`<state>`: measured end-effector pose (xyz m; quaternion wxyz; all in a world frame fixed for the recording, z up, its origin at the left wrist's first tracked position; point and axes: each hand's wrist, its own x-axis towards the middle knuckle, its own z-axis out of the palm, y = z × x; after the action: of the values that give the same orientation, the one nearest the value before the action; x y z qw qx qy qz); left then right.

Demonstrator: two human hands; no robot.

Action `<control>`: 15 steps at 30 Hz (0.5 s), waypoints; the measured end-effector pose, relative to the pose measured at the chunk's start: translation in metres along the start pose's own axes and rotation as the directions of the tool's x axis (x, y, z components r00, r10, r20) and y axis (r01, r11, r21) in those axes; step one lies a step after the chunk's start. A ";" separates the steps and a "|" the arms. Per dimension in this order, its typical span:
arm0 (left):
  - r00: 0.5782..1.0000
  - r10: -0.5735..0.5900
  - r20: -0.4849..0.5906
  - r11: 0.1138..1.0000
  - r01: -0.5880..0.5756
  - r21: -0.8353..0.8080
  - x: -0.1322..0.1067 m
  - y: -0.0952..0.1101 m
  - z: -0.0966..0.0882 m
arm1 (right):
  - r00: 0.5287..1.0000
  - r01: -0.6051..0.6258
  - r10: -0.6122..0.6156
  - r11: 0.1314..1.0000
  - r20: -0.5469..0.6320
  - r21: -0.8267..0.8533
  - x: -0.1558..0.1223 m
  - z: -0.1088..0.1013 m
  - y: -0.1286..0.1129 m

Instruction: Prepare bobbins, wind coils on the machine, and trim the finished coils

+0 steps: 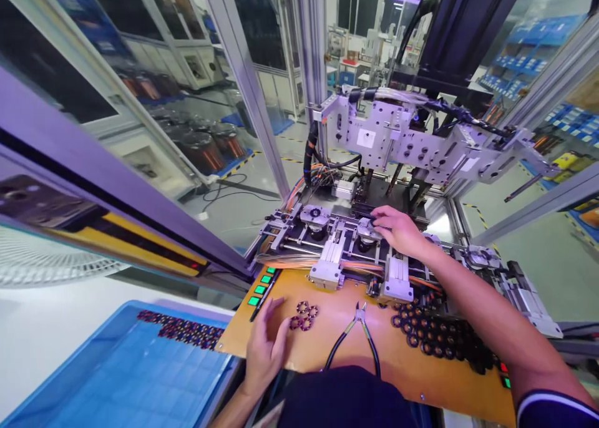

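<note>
My right hand (397, 229) reaches forward over the winding fixture (327, 234), fingers curled down on the second round holder (367, 231); what is under the fingertips is hidden. My left hand (266, 344) lies flat on the orange board (337, 328), fingers stretched out and holding nothing. Just beyond its fingertips sits a small cluster of dark ring cores (303, 316). A pair of black-handled cutters (358, 331) lies in the middle of the board.
Several dark ring cores (435, 331) are heaped on the board's right side. A blue tray (126, 365) with a row of cores (182, 329) sits at lower left. Green buttons (260, 289) line the board's left edge. A machine head (412, 138) hangs above the fixture.
</note>
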<state>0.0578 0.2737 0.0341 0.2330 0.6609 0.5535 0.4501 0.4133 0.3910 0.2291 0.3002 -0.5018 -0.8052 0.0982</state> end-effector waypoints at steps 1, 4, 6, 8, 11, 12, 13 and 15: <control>1.000 -0.008 0.010 1.000 0.008 -0.005 -0.001 -0.001 0.002 | 1.000 0.007 -0.007 1.000 0.021 -0.025 0.002 0.005 0.004; 0.999 -0.031 0.038 0.999 0.031 -0.014 -0.002 -0.004 0.003 | 0.997 0.016 -0.009 0.995 0.070 -0.095 0.001 0.013 0.008; 0.998 -0.041 0.050 0.999 0.042 -0.018 -0.003 -0.007 0.002 | 0.995 0.019 -0.005 0.991 0.101 -0.133 -0.001 0.012 0.009; 0.997 -0.048 0.062 0.999 0.049 -0.017 -0.004 -0.009 0.002 | 0.991 0.020 0.003 0.986 0.136 -0.167 -0.001 0.010 0.009; 0.996 -0.053 0.077 0.998 0.054 -0.012 -0.006 -0.011 0.002 | 0.982 0.017 0.025 0.975 0.188 -0.221 0.003 0.008 0.007; 0.995 -0.053 0.081 0.998 0.054 -0.010 -0.006 -0.011 0.002 | 0.978 0.015 0.035 0.971 0.204 -0.239 0.005 0.007 0.006; 0.995 -0.054 0.085 0.998 0.054 -0.008 -0.006 -0.012 0.002 | 0.975 0.012 0.046 0.966 0.219 -0.257 0.006 0.007 0.005; 0.995 -0.052 0.088 0.999 0.053 -0.004 -0.006 -0.012 0.002 | 0.967 0.009 0.066 0.957 0.247 -0.290 0.010 0.008 0.002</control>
<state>0.0535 0.2719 0.0211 0.2708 0.6646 0.5585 0.4160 0.4071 0.4014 0.2255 0.1166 -0.5351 -0.8354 0.0472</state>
